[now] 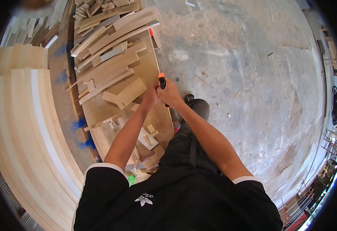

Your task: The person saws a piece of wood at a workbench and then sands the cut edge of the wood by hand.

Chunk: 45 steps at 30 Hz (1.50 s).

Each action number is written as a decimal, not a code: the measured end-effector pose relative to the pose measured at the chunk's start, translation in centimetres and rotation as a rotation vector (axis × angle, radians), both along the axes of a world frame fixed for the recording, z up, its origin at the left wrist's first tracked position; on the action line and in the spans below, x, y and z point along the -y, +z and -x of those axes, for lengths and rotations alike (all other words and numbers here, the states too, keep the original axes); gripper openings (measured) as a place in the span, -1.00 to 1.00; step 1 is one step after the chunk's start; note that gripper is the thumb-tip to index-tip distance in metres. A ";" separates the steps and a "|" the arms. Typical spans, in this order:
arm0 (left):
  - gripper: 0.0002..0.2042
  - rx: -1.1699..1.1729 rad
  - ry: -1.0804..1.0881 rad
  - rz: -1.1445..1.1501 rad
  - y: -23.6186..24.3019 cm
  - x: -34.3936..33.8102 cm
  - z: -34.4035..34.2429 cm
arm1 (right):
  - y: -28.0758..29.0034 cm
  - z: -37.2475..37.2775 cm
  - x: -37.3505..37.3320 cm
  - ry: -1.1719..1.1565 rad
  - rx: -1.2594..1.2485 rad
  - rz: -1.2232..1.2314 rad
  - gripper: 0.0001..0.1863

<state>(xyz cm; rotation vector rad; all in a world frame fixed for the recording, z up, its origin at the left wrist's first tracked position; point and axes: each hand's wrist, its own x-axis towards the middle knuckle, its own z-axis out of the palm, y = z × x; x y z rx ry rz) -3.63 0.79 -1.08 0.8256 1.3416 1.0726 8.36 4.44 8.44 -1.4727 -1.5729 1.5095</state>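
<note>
My right hand [169, 92] is wrapped round a black-and-orange handled tool [162, 81] at the right edge of a low wooden board surface [153, 57]. Orange shows at both ends of the tool, but its exact kind is hard to make out. Pressed close against the right hand, my left hand [151, 95] is closed, and what its fingers grip is hidden. A flat pale wood piece [132, 92] lies on the board just left of my hands.
Loose wooden offcuts [114, 42] cover the board's far part. Long pale planks [26, 127] lie at the left. A small wooden frame [108, 127] rests nearer to me. To the right, a concrete floor [245, 77] carries scattered wood scraps. My knee [199, 109] is beside the board.
</note>
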 end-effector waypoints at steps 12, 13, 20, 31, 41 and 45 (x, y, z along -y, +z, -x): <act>-0.81 -0.591 -0.290 0.032 -0.1 -1.1 0.9 | -4.0 -5.7 11.2 0.074 -0.260 -0.044 -0.91; -0.83 -0.535 -0.283 0.077 1.1 -1.1 0.6 | -5.3 -5.8 12.1 0.107 -0.281 0.011 -0.91; -0.89 -0.020 -0.075 0.192 -0.4 -1.2 0.4 | -7.4 -4.4 13.6 0.146 -0.339 -0.150 -0.89; -0.87 -0.698 -0.360 -0.054 1.1 -0.6 0.8 | -4.2 -3.9 12.8 -0.216 -0.453 0.073 -0.78; -0.94 -0.138 -0.244 -0.053 1.3 -0.1 0.8 | 2.7 -2.2 -2.4 -0.435 -0.661 0.876 -0.78; -0.93 -0.554 -0.273 -0.144 1.2 -0.1 0.6 | -0.4 -2.9 -7.1 -0.519 -0.740 0.983 -0.80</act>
